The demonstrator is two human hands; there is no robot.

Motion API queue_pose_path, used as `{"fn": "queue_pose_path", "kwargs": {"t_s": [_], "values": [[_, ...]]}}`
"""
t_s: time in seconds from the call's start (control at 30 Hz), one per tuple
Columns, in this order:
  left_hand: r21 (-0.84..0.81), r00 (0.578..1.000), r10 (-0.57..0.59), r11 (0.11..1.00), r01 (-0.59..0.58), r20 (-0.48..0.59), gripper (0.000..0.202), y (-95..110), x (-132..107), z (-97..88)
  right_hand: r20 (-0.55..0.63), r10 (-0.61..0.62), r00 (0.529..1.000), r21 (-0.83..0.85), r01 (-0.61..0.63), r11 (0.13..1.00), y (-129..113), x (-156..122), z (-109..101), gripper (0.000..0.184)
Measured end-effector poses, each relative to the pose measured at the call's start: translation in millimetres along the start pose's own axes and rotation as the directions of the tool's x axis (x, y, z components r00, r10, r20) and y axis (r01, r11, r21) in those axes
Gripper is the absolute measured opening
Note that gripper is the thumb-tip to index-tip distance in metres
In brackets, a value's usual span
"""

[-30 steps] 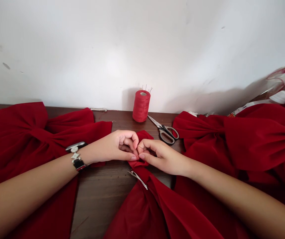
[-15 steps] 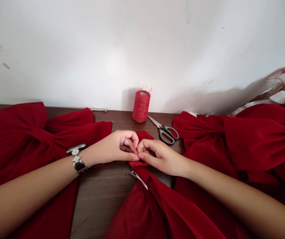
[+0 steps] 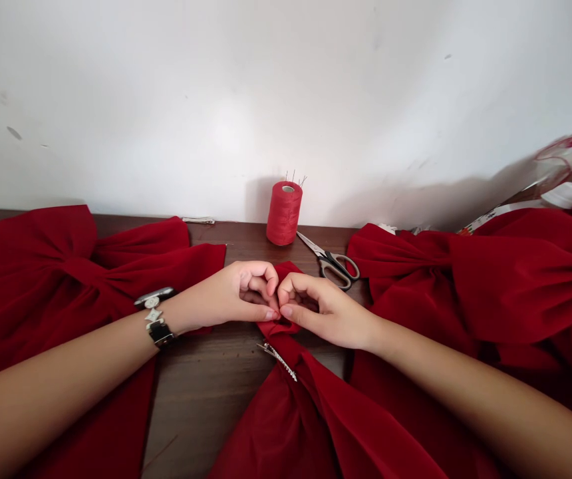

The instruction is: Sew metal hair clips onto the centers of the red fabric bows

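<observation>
My left hand (image 3: 243, 293) and my right hand (image 3: 320, 309) meet at the middle of the wooden table, fingertips touching. Both curl around a narrow red fabric band (image 3: 277, 327), which shows above and below my fingers and is partly hidden by them. This band wraps the centre of a large red fabric bow (image 3: 326, 426) lying just below my hands. A metal alligator clip (image 3: 277, 358) rests on that bow, close under my fingers. A silver-and-black watch (image 3: 155, 324) sits on my left wrist.
Larger red bows (image 3: 31, 266) (image 3: 505, 286) lie on both sides. Behind my hands stand a red thread spool (image 3: 284, 213) with pins in its top and black-handled scissors (image 3: 334, 266). A metal clip (image 3: 198, 220) lies by the white wall (image 3: 286, 86).
My right hand's fingers have shifted slightly on the band, with the knuckles lifting a little. My left hand and the bows stay nearly the same.
</observation>
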State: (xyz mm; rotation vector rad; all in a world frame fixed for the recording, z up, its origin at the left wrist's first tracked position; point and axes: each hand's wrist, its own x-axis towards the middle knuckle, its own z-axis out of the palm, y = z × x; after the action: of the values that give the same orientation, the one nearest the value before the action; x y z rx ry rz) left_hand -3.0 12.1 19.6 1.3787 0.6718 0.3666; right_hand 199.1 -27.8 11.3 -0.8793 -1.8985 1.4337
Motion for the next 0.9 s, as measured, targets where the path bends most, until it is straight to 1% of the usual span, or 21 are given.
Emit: {"fn": "queue_pose_path", "kwargs": {"t_s": [0.17,0.27,0.47,0.6,0.77,0.9], "values": [[0.014,1.0,-0.015,1.0,0.016,-0.006,0.027,-1.6,0.3,-0.7,0.006,-0.12,0.993,-0.128,0.12,0.985,0.0,-0.7,-0.4,0.009],[0.015,1.0,-0.02,1.0,0.02,-0.009,0.028,-1.4,-0.1,-0.9,-0.008,-0.174,0.985,-0.194,0.169,0.966,0.4,-1.0,-1.7,0.01],[0.025,0.999,-0.033,0.999,0.033,-0.011,0.03,-1.3,-1.9,-1.1,-0.01,-0.215,0.976,-0.22,0.208,0.953,2.4,-1.1,-4.1,0.015],[0.021,1.0,-0.026,0.999,0.026,-0.003,0.029,-1.2,-1.4,-0.8,-0.007,-0.277,0.961,-0.273,0.265,0.925,3.7,-1.1,-3.6,0.015],[0.043,1.0,-0.02,0.999,0.02,-0.005,0.028,0.5,-0.6,-0.2,0.034,-0.35,0.936,-0.339,0.34,0.877,4.1,-1.5,-3.7,0.01],[0.052,1.0,-0.027,0.998,0.028,-0.014,0.028,1.8,-0.4,0.3,0.114,-0.401,0.909,-0.411,0.411,0.813,1.5,-2.3,-5.5,0.011]]}}
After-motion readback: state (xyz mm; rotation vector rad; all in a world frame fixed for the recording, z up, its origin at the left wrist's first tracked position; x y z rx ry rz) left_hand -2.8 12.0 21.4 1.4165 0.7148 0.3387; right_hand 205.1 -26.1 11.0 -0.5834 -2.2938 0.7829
